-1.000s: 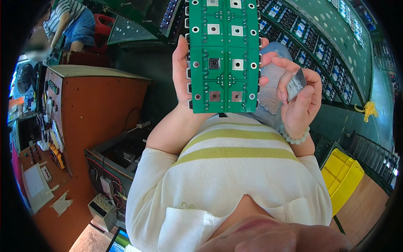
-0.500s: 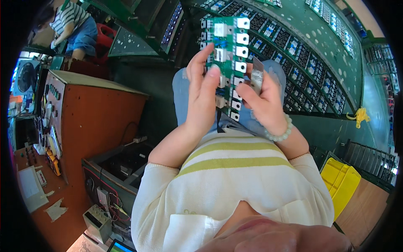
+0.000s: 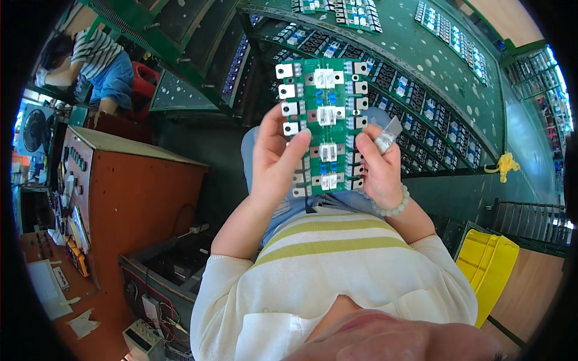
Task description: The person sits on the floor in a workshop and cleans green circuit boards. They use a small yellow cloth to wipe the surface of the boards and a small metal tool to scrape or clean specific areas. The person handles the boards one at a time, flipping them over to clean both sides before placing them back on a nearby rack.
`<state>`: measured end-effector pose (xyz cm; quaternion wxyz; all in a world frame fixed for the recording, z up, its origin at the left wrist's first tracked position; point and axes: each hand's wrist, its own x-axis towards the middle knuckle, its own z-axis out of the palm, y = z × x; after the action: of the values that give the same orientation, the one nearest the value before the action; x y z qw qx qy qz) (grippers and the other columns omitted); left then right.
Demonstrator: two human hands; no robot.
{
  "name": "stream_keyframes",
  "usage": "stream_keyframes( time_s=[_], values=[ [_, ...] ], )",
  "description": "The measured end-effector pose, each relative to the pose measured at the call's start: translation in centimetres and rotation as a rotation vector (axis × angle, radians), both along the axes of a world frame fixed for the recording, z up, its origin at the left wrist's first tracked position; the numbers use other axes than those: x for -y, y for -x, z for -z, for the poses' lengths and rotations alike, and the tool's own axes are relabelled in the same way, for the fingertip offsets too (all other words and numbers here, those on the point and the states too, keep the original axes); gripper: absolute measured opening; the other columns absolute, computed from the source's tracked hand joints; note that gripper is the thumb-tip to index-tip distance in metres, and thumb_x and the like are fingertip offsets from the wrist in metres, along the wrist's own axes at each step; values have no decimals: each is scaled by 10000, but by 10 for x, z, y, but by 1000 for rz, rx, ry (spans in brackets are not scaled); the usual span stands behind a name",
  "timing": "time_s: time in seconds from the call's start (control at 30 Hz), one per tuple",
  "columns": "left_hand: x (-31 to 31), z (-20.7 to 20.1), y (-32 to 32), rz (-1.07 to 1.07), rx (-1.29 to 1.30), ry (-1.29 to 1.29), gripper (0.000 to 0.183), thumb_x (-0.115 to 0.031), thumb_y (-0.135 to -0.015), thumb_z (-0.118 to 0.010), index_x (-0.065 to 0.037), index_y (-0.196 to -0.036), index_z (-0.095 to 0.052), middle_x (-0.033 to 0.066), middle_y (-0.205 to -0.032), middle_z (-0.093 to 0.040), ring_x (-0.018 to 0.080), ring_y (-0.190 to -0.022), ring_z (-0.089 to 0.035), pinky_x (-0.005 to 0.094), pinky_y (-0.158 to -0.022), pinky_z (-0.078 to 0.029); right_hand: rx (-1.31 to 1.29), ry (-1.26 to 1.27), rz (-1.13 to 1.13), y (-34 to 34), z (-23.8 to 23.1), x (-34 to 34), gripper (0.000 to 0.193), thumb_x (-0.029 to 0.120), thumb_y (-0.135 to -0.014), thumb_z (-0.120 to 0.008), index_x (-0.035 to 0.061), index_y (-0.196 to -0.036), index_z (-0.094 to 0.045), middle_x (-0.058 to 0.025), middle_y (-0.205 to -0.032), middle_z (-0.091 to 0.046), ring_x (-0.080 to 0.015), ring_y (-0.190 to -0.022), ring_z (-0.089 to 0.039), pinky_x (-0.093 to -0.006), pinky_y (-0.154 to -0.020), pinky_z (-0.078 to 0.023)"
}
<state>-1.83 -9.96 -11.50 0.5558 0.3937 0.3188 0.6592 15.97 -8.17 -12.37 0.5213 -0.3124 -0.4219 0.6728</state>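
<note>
In front of my lap a green circuit board [image 3: 327,129] is held up, its face turned to me. Metal-tabbed components line both long edges, with white-labelled blocks and small blue parts down the middle. My left hand [image 3: 274,157] grips the left edge, thumb on the face and fingers mostly behind. On the right edge lies the thumb of my right hand [image 3: 383,173], its other fingers partly hidden. A flat silvery metal piece [image 3: 388,135] sticks up from that same hand; its lower end is hidden, so its kind is unclear.
Several similar boards stand on a green rack [image 3: 397,48] ahead and to the right. An orange-brown cabinet [image 3: 141,192] is at left, beside an open equipment box [image 3: 174,265]. A yellow bin [image 3: 486,271] sits at right. Another person [image 3: 102,60] bends at far left.
The circuit board has turned from a slanted, edge-on pose to face me squarely, and has come lower and nearer. Both hands moved down with it, still holding it.
</note>
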Motion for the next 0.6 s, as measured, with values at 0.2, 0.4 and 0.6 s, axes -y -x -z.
stream_keyframes(
  time_s=[0.2, 0.4, 0.6],
  values=[
    [4, 7, -8, 68, 49, 51, 223, -82, -957, -527, -33, -1175, -526, 21, -1073, -624, 57, -941, -578, 235, -808, -476, 71, -108, 12, -8, 2, 1, 204, 129, -947, -566, -33, -1070, -585, -8, -904, -626, -37, -781, -535, -201, -686, -430],
    [3, 4, -12, 85, 52, 42, 225, -128, -972, -513, -32, -1175, -528, 18, -1072, -619, 54, -939, -567, 236, -808, -469, 44, -142, -7, -13, -4, 1, 212, 121, -955, -546, -41, -1083, -593, -28, -933, -633, -48, -800, -541, -200, -707, -431],
    [-1, -8, -10, 31, 151, 61, 272, -218, -1008, -438, -27, -1173, -539, 13, -1055, -628, 48, -905, -575, 210, -788, -461, 130, -214, -17, -16, -7, 2, 205, 111, -950, -544, -42, -1072, -606, -27, -922, -637, -52, -797, -541, -204, -707, -431]
  ],
)
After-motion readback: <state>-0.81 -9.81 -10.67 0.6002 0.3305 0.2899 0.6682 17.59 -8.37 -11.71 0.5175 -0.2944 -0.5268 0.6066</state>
